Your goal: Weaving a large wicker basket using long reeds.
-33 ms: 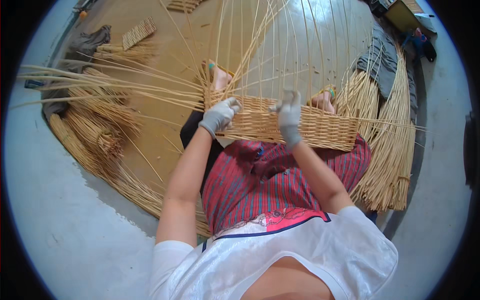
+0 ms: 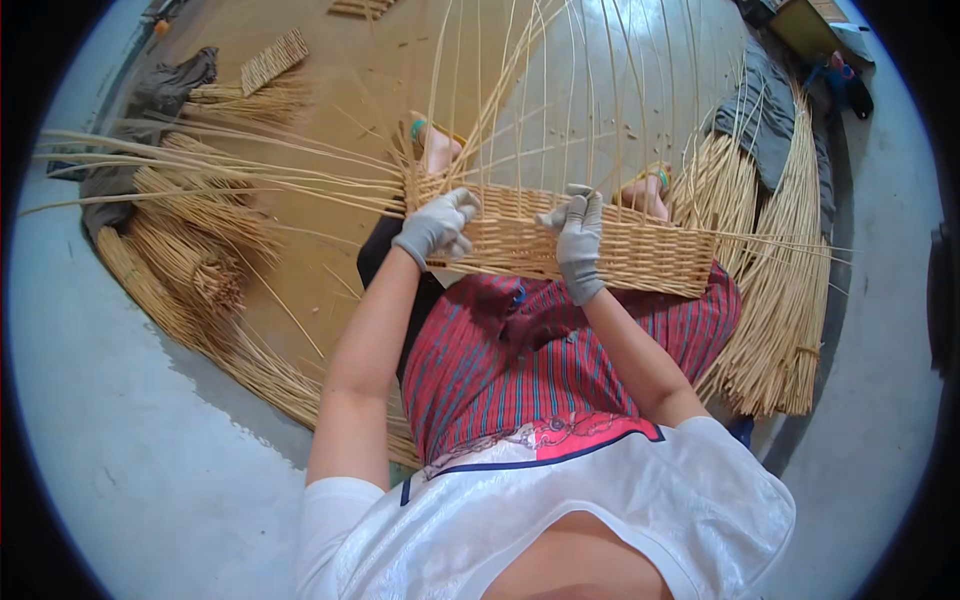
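A long, low wicker basket (image 2: 640,255) of pale rods lies across my lap, with tall upright rods (image 2: 612,100) rising from its far edge. My left hand (image 2: 436,226), in a white and grey glove, is closed over the weave near the basket's left end. Around the middle of the basket, my gloved right hand (image 2: 580,245) has its fingers bent together at the upper edge among the uprights. What its fingertips pinch is too small to make out. Several long loose rods (image 2: 250,177) stick out leftward from the left end, and thinner ones stick out rightward.
Bundles of rods lie on the floor at left (image 2: 195,255) and right (image 2: 775,330), some with grey cloth (image 2: 760,120). A small woven panel (image 2: 275,62) rests on a bundle at far left. My sandalled feet (image 2: 438,150) are beyond the basket. Scraps litter the brown floor.
My right hand's fingers have shifted slightly and bent differently at the edge. Some upright rods near the left end have swayed and now look blurred. The basket has barely moved.
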`<state>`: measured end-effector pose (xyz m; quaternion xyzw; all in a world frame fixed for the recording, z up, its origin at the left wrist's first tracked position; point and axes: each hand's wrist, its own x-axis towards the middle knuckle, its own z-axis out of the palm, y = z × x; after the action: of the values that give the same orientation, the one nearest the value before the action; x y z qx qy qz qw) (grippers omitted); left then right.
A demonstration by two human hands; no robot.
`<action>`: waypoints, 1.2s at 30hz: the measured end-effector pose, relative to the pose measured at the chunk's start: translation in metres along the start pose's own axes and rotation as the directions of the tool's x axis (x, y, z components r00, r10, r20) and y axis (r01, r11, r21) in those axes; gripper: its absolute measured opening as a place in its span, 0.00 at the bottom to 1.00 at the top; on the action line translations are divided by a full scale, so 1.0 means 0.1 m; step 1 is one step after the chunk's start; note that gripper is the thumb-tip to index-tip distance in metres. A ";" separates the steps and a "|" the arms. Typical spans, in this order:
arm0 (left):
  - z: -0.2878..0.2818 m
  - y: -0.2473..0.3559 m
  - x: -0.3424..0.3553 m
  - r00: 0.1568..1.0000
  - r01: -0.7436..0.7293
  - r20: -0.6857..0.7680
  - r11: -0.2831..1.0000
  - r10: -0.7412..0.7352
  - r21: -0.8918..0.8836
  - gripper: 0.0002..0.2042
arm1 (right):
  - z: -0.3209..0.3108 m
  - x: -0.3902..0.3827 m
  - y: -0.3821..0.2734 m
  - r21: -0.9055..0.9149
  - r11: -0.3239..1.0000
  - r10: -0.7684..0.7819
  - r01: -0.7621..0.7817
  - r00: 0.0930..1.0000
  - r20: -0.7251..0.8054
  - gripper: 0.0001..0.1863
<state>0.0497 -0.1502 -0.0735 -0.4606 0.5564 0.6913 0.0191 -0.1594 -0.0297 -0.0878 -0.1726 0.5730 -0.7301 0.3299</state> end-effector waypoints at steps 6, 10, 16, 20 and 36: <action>0.26 0.18 -0.10 0.960 0.034 -0.275 0.999 -0.044 -0.042 0.24 | 0.22 -0.48 -0.22 -0.078 0.996 -0.035 0.054 0.974 0.223 0.07; 0.37 0.35 -0.15 0.881 0.005 -0.474 1.000 -0.012 -0.015 0.23 | -0.05 -0.46 -0.29 -0.009 0.998 -0.062 0.063 0.995 0.076 0.05; 0.76 0.50 0.09 1.000 0.017 -0.028 0.994 -0.014 0.109 0.22 | -0.74 0.00 -0.18 -0.157 0.951 0.245 -0.266 0.959 -0.144 0.11; 0.89 0.41 0.23 0.991 0.127 -0.060 0.966 -0.116 0.225 0.24 | 0.06 0.71 -0.46 -0.675 0.417 -0.524 0.609 0.768 0.369 0.24; 1.57 0.82 0.38 0.986 0.018 0.166 0.995 -0.034 0.097 0.21 | -1.34 -0.01 -0.56 -0.213 0.974 0.024 -0.074 0.973 -0.229 0.08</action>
<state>-0.1127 -0.0767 -0.0437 -0.4067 0.5790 0.7000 0.0967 -0.2587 0.0752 -0.0729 -0.1100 0.6881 -0.6685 0.2599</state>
